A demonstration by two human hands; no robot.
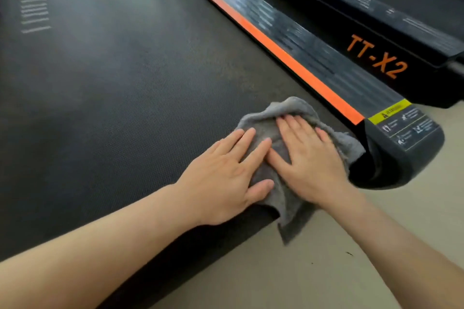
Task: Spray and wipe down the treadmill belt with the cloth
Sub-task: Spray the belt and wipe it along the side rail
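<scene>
Both my hands lie flat on the grey cloth [281, 148], pressing it down at the rear right corner of the treadmill belt [113, 98]. My left hand [226, 175] covers the cloth's near left part, fingers straight and slightly fanned, thumb lying on the fabric. My right hand [308, 160] is spread over its middle, fingertips reaching the bunched far edge. The cloth is soft, nubbly terry, crumpled into loose folds; one limp corner hangs past the belt's end over the pale floor [326, 271]. The belt is matte black with a fine dotted weave, and short white lines are printed far to its left. Beside the cloth runs the side rail [326, 63], ribbed black with a smooth orange stripe, ending in a rounded dark cap [406, 155] with a yellow warning label [390, 110]. Orange letters "TT-X2" [376, 56] mark the glossy frame beyond.
</scene>
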